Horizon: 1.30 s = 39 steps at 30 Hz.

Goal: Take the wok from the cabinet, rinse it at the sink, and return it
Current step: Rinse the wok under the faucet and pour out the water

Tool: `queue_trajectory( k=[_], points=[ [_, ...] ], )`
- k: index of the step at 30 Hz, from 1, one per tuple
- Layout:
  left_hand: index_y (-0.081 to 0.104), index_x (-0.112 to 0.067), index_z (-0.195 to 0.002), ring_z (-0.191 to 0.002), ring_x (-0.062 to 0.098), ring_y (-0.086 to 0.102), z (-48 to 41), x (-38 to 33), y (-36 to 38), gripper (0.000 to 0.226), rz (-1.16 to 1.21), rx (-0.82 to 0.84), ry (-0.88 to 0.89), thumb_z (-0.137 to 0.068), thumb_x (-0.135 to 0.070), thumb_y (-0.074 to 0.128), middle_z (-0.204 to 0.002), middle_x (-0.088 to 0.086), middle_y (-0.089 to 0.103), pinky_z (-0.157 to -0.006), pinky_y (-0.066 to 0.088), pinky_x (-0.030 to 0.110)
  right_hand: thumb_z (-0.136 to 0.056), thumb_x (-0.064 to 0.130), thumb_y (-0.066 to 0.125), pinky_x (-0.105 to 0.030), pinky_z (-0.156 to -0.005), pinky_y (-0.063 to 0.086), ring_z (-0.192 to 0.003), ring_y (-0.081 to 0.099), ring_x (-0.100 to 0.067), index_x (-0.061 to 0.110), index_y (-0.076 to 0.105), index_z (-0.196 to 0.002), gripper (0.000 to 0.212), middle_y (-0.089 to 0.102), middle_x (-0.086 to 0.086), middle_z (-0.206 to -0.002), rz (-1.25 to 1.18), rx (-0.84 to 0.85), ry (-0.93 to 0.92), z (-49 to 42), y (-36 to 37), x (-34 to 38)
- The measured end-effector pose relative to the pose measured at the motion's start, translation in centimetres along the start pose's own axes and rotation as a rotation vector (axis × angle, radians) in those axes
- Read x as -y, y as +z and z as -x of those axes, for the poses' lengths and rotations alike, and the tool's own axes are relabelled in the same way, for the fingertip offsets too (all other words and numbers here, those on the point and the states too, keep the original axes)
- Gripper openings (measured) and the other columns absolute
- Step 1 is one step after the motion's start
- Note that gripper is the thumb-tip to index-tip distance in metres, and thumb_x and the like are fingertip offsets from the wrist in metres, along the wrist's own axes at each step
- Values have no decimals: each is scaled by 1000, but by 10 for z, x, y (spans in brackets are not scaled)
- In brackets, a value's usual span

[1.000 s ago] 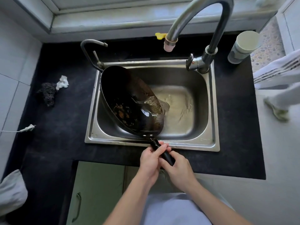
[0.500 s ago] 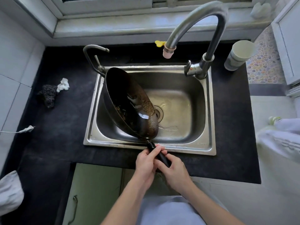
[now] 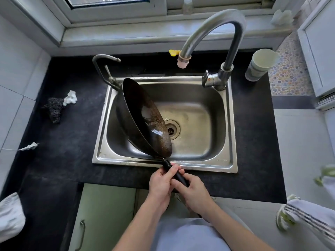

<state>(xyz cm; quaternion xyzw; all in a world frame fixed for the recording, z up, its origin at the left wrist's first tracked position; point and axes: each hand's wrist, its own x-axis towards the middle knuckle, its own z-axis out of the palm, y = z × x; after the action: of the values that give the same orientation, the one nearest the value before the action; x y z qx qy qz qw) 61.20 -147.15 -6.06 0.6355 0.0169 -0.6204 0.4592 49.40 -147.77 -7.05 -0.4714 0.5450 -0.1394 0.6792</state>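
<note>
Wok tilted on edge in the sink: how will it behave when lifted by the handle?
Likely rigid and front-heavy: the wide metal wok extends far beyond its short handle, which both left hand and right hand grip. Probably apt to twist, standing on edge. Its glossy inside may be wet and slippery.

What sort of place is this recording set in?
Most likely a home kitchen: a steel sink set in a dark countertop below a window, a tall faucet over it, and a wok that the left hand and right hand hold by its handle.
</note>
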Motion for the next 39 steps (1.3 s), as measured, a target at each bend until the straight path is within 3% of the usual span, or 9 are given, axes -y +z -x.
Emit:
queue_trajectory(
  k=[4,10,26,30,35,39],
  points=[
    [69,1,-97,-81,17,69,1,1,1,14,24,-9,-3,-89,-11,67,-80,7,71,-74,56,33,-95,29,67,-20,-38,34,-35,44,-11,17,64,-82,18,53,6,-45,-92,28,39,5,0,3],
    [71,-2,-95,-81,17,70,3,0,1,12,33,-9,-19,-88,-11,70,-81,6,72,-68,58,30,-97,27,64,-21,-35,33,-32,40,-11,10,60,-84,21,49,2,-45,-148,70,40,9,0,2],
    [71,1,-95,-74,15,73,4,3,0,10,-88,-64,37,-87,-5,70,-79,9,73,-64,60,29,-98,27,62,-23,-37,35,-34,40,-14,16,56,-77,25,46,1,-50,-209,92,52,8,6,-9],
    [71,0,-99,-88,20,75,3,4,-3,15,-104,-74,49,-86,-8,71,-91,15,76,-74,59,34,-100,28,60,-22,-36,34,-35,39,-13,17,56,-77,26,45,4,-50,-235,116,48,9,8,-7],
    [68,3,-109,-104,24,72,1,5,-2,23,38,-40,15,-89,-8,68,-106,18,75,-87,57,33,-100,26,61,-24,-37,34,-35,39,-12,15,55,-78,25,45,5,-49,-222,115,58,4,8,-6],
    [69,5,-110,-101,22,73,-3,-1,-7,24,106,21,-47,-90,-9,67,-109,15,75,-81,59,33,-98,25,62,-25,-38,37,-35,40,-14,15,58,-83,18,47,5,-48,-175,109,63,3,10,-7]
  ],
)
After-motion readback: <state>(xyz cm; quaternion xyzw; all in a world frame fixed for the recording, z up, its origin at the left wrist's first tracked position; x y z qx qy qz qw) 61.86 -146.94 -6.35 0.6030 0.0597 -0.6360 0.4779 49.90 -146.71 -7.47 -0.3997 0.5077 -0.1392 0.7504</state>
